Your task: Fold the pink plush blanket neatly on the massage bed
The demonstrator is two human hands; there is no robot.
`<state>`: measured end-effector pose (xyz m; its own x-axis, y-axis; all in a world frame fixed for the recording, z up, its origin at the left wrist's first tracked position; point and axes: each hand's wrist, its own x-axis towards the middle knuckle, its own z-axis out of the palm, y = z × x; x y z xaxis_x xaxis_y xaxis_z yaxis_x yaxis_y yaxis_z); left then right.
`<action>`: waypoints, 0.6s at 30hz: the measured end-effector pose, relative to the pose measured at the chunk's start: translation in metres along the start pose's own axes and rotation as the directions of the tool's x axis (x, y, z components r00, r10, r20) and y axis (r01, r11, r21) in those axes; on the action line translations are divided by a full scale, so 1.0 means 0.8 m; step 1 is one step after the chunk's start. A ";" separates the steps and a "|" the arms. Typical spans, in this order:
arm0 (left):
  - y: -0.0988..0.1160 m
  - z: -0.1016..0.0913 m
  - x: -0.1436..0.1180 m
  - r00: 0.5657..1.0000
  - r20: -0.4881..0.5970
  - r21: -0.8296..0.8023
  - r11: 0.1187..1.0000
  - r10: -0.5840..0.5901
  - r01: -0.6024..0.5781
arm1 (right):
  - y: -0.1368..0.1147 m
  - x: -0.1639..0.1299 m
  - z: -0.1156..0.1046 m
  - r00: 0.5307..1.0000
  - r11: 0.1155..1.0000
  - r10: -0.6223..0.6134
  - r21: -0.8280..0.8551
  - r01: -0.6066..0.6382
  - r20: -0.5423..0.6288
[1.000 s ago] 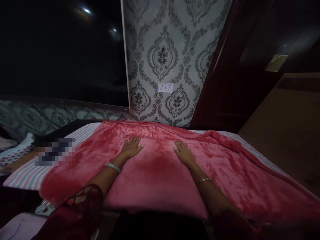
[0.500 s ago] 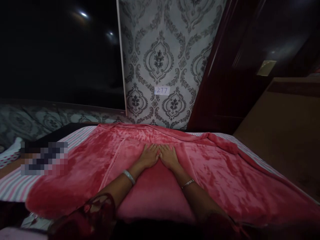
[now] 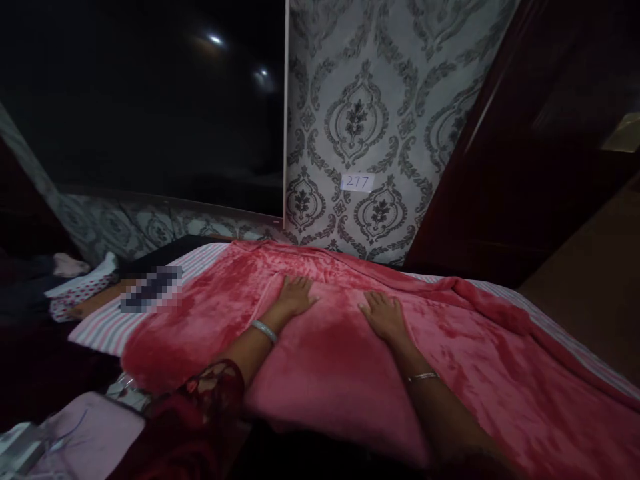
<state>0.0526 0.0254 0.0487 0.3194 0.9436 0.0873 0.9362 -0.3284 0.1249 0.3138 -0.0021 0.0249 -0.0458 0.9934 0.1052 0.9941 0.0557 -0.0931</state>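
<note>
left hand (image 3: 295,295), right hand (image 3: 384,315), flat on red blanket (image 3: 325,360)

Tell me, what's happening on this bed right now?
A person is leaning over a bed with both palms pressed flat on a plush pink blanket. The left hand and the right hand lie apart, fingers spread, gripping nothing. The blanket covers most of a striped sheet, which shows at the left edge. A small paper label reading 277 sticks to the patterned wallpaper behind.

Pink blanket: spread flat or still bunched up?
Mostly spread. The pink blanket covers the striped sheet, both hands flat on it; its far right edge is bunched.
</note>
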 end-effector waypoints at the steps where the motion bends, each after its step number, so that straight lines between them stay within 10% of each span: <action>1: -0.013 -0.004 -0.002 1.000 -0.003 -0.001 1.000 -0.026 0.026 | 0.009 0.000 0.002 0.999 0.999 0.044 0.013 -0.044 0.002; 18: -0.038 0.010 -0.018 0.844 -0.146 -0.201 0.850 -0.517 0.486 | 0.087 0.028 0.102 0.970 0.993 0.053 0.118 -0.025 -0.235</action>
<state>0.0209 0.0224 0.0361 -0.2355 0.9598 0.1530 0.9220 0.1709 0.3474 0.3736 0.0321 -0.0602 0.0310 0.9434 0.3302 0.9763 0.0421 -0.2122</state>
